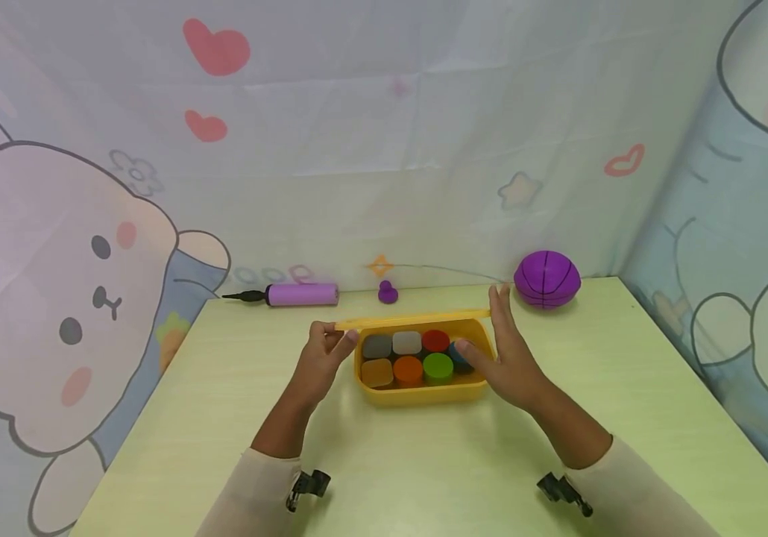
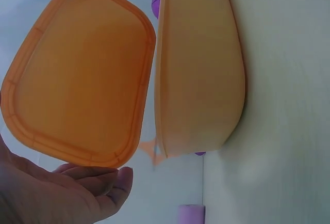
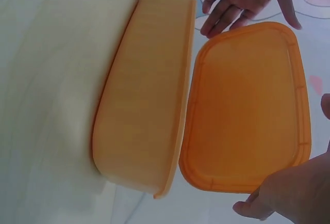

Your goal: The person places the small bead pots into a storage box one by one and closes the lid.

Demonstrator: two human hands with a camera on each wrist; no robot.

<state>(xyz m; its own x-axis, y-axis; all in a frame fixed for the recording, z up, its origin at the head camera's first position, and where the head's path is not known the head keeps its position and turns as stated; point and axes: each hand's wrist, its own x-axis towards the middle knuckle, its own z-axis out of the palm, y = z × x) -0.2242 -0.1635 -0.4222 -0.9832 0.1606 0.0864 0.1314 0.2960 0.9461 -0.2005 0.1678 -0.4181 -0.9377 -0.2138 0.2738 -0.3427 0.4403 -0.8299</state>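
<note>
A yellow plastic box (image 1: 424, 397) sits on the table, its top uncovered. Inside are several small coloured pieces, among them an orange round one (image 1: 408, 371), a green round one (image 1: 438, 368) and a grey squarish one (image 1: 377, 346). Along the far rim stands a translucent orange-yellow lid (image 2: 85, 74), seen nearly edge-on from the head. My left hand (image 1: 322, 362) holds the lid's left end with bent fingers, thumb on the near side. Against the right end, my right hand (image 1: 514, 365) presses with straight fingers, and its thumb reaches over a blue piece (image 1: 461, 356) in the box.
Along the table's back edge lie a purple hand pump (image 1: 302, 294) with a black nozzle, a small purple knob-shaped toy (image 1: 388, 291) and a purple ball (image 1: 548, 279) with black lines. Behind the table (image 1: 417, 477) hangs a printed cloth (image 1: 357, 149).
</note>
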